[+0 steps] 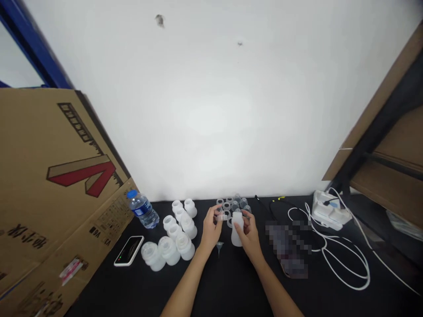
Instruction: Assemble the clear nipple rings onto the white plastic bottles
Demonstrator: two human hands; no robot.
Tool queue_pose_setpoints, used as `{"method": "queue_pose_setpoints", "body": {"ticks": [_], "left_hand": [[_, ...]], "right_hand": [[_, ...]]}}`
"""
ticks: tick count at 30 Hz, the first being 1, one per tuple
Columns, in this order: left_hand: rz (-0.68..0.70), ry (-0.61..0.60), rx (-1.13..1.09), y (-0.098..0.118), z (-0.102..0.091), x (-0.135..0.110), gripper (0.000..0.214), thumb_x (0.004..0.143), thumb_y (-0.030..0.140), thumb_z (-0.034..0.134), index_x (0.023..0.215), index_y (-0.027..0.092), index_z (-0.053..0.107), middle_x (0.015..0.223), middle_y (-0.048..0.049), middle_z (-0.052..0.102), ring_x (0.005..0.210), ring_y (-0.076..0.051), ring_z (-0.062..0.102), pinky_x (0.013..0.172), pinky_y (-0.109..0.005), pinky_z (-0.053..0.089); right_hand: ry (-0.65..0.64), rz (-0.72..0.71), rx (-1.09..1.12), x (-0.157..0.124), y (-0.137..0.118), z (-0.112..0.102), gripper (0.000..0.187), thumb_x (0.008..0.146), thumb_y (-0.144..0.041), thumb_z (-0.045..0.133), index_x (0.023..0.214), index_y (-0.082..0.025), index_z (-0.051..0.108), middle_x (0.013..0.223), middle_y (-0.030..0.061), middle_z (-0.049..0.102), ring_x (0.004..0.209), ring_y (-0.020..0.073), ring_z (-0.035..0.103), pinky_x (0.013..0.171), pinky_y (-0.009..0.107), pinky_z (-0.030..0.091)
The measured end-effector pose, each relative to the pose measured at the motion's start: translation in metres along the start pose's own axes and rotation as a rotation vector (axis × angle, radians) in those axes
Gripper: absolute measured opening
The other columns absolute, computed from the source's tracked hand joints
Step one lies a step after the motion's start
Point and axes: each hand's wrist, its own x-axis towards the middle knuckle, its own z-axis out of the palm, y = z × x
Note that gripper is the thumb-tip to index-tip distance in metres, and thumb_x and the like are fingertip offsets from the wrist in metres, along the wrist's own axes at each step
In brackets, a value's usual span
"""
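Observation:
My right hand [250, 234] is wrapped round a small white plastic bottle [236, 229] that stands upright on the black table [231, 286]. My left hand [211, 228] pinches a small clear cap or ring [222, 216] just left of the bottle's neck. A tiny clear funnel [219, 246] sits on the table between my wrists. Behind my hands lies a cluster of several clear caps [235, 203]. Several more white bottles [180, 229] stand grouped to the left of my left hand.
A water bottle [142, 210] and a phone [129, 250] lie left, beside a large cardboard box [56, 198]. White cables [343, 259] and a white power strip [330, 211] sit right, under a shelf [386, 145]. A blurred object [291, 251] lies right of my right hand.

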Motion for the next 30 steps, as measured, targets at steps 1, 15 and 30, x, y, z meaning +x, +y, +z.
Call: {"method": "queue_pose_setpoints", "body": {"ticks": [1, 15, 30], "left_hand": [[-0.032, 0.018, -0.019, -0.004, 0.001, -0.002, 0.037, 0.109, 0.039, 0.056, 0.139, 0.022, 0.065, 0.100, -0.0052, 0.070, 0.089, -0.021, 0.070, 0.084, -0.035, 0.059], [-0.121, 0.076, -0.031, -0.011, -0.002, -0.018, 0.029, 0.108, 0.038, 0.057, 0.129, 0.023, 0.068, 0.124, -0.0110, 0.078, 0.109, -0.026, 0.078, 0.095, -0.040, 0.062], [-0.112, -0.058, -0.106, -0.012, -0.002, -0.020, 0.038, 0.109, 0.038, 0.055, 0.141, 0.026, 0.072, 0.134, -0.0116, 0.079, 0.115, -0.028, 0.081, 0.094, -0.041, 0.066]], "right_hand": [[-0.042, 0.001, -0.028, -0.001, 0.000, 0.000, 0.063, 0.094, -0.058, 0.077, 0.141, -0.022, 0.056, 0.125, 0.0170, 0.080, 0.112, 0.0330, 0.079, 0.101, 0.049, 0.062], [-0.281, -0.029, -0.200, -0.009, -0.023, 0.002, 0.042, 0.097, -0.046, 0.074, 0.130, -0.020, 0.079, 0.112, 0.0088, 0.083, 0.093, 0.0271, 0.076, 0.084, 0.037, 0.060], [-0.309, 0.103, -0.077, -0.010, -0.027, 0.000, 0.039, 0.095, -0.046, 0.074, 0.125, -0.022, 0.077, 0.093, 0.0026, 0.076, 0.061, 0.0156, 0.065, 0.058, 0.027, 0.054]]}}
